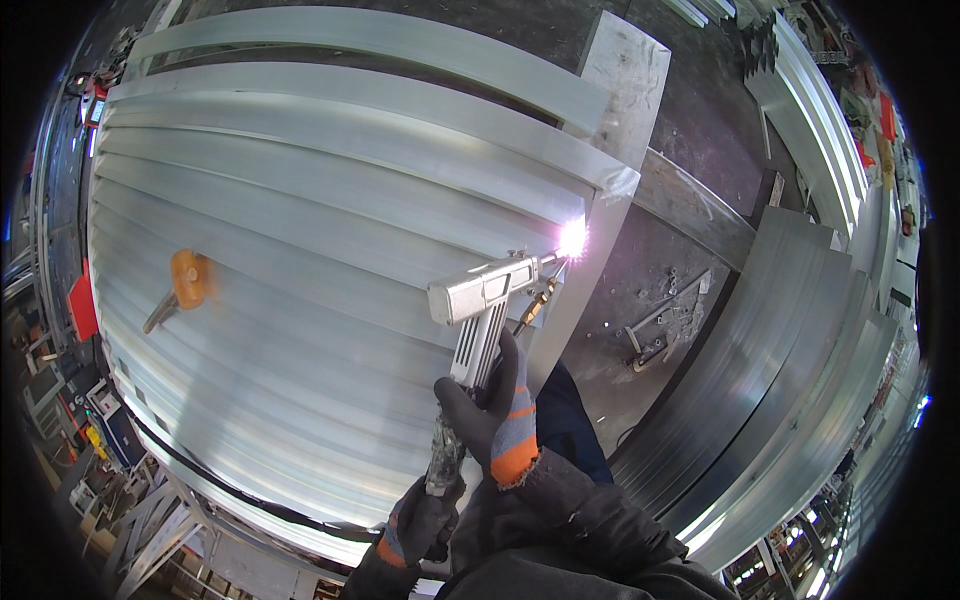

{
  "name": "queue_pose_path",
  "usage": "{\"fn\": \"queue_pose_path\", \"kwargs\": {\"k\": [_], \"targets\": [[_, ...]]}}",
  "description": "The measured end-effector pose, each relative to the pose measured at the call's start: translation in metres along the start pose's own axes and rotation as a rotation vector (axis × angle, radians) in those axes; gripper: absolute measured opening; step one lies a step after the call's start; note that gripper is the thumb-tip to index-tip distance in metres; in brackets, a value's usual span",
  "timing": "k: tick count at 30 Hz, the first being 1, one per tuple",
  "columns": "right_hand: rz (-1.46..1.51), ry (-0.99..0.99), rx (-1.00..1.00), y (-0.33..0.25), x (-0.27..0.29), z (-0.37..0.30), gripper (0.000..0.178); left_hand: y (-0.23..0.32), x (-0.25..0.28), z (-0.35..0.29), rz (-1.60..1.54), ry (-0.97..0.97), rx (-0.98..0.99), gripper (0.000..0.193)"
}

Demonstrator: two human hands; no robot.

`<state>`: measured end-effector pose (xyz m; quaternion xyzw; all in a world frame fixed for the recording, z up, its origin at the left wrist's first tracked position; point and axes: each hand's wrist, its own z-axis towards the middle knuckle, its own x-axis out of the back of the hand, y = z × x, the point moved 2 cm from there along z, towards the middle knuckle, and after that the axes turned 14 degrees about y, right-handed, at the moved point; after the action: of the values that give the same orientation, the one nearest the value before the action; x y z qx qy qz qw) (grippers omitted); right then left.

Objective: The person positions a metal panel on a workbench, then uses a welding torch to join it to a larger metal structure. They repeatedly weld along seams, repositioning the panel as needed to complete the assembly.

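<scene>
My gloved right hand (497,415) grips the handle of a silver handheld welding gun (485,288). At its nozzle tip a bright white-pink spark glows against the metal frame's right-hand edge, hiding the exact contact spot. Below, my left hand (425,522), also gloved, is closed round the gun's dark wrapped cable (443,458). Beneath the gun spreads a silver metal panel of long parallel slats (300,290), bordered at right by an upright bar (597,240). A mallet with an orange head (188,279) lies on the slats to the left.
Long metal profiles (770,350) are stacked at the right. More profiles (815,130) lie at the far right. A flat metal beam (625,85) runs under the panel's far right corner. Small scraps and rods (670,320) lie on the floor between. A black cable (230,490) crosses the panel's near left edge.
</scene>
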<state>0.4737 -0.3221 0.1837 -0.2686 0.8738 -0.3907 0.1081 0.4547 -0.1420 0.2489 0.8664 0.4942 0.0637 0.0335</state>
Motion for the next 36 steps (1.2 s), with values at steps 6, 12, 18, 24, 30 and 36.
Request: {"fn": "queue_pose_path", "kwargs": {"k": [6,12,18,24,30,36], "targets": [[-0.017,0.011,-0.035,0.006,0.002,-0.006,0.088,-0.011,0.004,0.002,-0.022,-0.013,-0.011,0.036],[-0.076,-0.007,0.029,0.011,0.003,-0.01,0.085,-0.029,0.013,0.009,-0.034,-0.046,0.043,0.037],[-0.035,-0.009,-0.002,0.015,0.002,-0.015,0.085,-0.035,0.015,0.007,0.03,-0.065,-0.011,0.037],[-0.048,-0.016,-0.007,0.011,0.003,-0.02,0.086,-0.033,0.013,0.004,0.012,-0.024,0.083,0.035],[0.0,-0.029,-0.016,0.012,0.003,-0.026,0.088,-0.033,0.013,-0.002,-0.055,-0.029,0.056,0.034],[0.04,0.004,-0.03,0.017,0.002,-0.03,0.086,-0.037,0.014,-0.002,0.187,-0.043,-0.155,0.028]]}}
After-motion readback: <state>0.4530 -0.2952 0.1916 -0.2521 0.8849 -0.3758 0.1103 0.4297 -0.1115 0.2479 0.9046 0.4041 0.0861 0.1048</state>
